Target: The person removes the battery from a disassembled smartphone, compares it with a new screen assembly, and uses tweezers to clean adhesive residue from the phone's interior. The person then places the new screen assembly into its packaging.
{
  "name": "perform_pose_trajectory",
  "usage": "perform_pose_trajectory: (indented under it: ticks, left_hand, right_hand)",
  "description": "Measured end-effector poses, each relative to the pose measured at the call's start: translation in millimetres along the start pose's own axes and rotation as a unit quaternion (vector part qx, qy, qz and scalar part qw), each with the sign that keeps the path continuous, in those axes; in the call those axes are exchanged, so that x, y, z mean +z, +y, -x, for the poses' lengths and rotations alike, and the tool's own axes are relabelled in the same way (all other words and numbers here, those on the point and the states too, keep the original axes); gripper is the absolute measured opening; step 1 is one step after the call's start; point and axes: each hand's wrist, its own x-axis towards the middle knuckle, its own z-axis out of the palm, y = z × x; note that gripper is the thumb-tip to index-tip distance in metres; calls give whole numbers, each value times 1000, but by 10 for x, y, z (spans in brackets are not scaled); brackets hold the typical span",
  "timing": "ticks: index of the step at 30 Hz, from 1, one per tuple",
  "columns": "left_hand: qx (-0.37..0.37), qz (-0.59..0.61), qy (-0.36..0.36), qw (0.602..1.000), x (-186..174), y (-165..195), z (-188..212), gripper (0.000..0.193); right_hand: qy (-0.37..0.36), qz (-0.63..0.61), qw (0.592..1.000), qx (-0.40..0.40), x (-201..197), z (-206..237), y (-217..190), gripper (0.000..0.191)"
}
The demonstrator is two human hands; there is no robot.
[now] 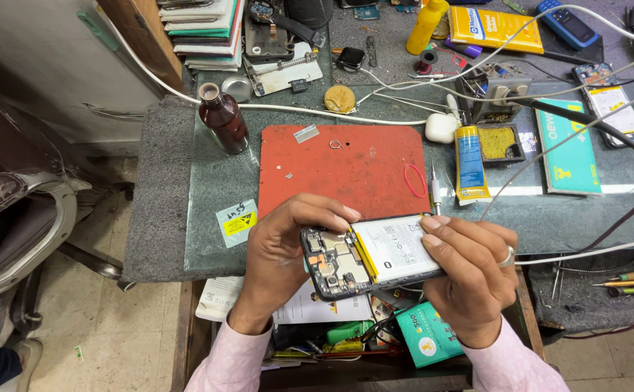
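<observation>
An opened smartphone [371,255] with its back cover off shows a white battery and a dark circuit board. I hold it level over the near edge of a red work mat [353,167]. My left hand [284,250] grips the board end, fingers curled over the top edge. My right hand [473,272], with a ring on one finger, grips the battery end, fingertips resting on the battery's far corner.
A brown glass bottle [223,117] stands left of the mat. A screwdriver [434,187], a red rubber band [415,180], a yellow tube [470,164] and a soldering tip-cleaner tray [500,141] lie to the right. White cables [578,145] cross the bench. An open drawer [346,334] of clutter sits below my hands.
</observation>
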Motion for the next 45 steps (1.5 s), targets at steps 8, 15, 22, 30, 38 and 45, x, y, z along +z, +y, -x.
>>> perform_pose_trajectory:
  ticks: [8,15,22,30,38,45]
  left_hand:
    - [45,-136,-3,990,-11,167,-24,29]
    - [42,-137,11,990,-46,238,69,26]
    - [-54,-31,65,996,-152,258,192,22]
    - [-129,7,145,981,-356,300,318,20]
    - [-131,60,142,979,-240,382,173,23]
    - [-121,60,151,979,-131,550,191,22]
  right_hand:
    - [-33,7,999,16,-26,-53,-21,49]
    - [-69,-69,992,77,-23,-141,-120,39]
    - [-158,-180,938,249,12,-187,-298,19]
    - [-209,-326,841,379,185,-227,-493,32]
    - [-230,-329,830,388,43,-341,-378,37]
    - [-189,-377,828,370,-24,-365,-410,36]
